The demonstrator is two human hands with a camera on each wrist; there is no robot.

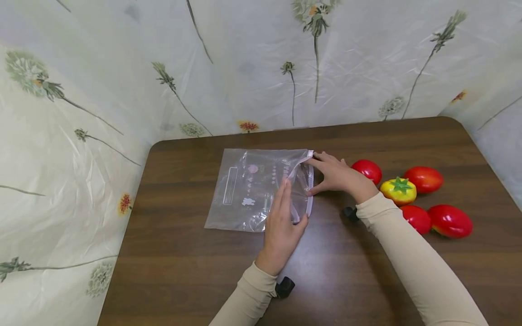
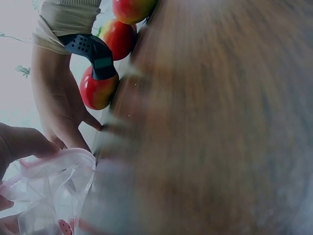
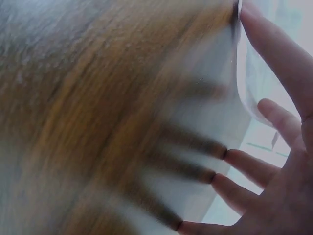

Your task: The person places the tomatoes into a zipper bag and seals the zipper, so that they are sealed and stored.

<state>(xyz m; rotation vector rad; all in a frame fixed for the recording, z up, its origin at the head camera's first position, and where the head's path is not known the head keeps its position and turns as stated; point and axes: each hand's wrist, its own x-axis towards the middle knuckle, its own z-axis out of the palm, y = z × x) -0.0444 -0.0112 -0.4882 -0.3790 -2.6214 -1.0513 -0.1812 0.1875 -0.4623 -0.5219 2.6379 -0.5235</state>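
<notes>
A clear zip bag (image 1: 236, 190) with a pink zip edge and small printed figures lies flat on the table, its mouth to the right and parted. My left hand (image 1: 281, 226) rests at that mouth, fingers straight along the raised upper lip and thumb spread toward the near corner. In the left wrist view the thumb (image 2: 34, 142) touches the bag's rim (image 2: 63, 154). My right hand (image 1: 338, 174) reaches in from the right, thumb and index finger spread apart at the edge. Its other fingers (image 3: 254, 166) touch the tabletop in the right wrist view.
Right of the bag, partly behind the right forearm, several glossy red fruits (image 1: 450, 221) surround a yellow one with a green star-shaped top (image 1: 398, 190). They stand on a dark wood table (image 1: 183, 267). Flower-printed sheeting (image 1: 244, 68) rises behind the table's far edge.
</notes>
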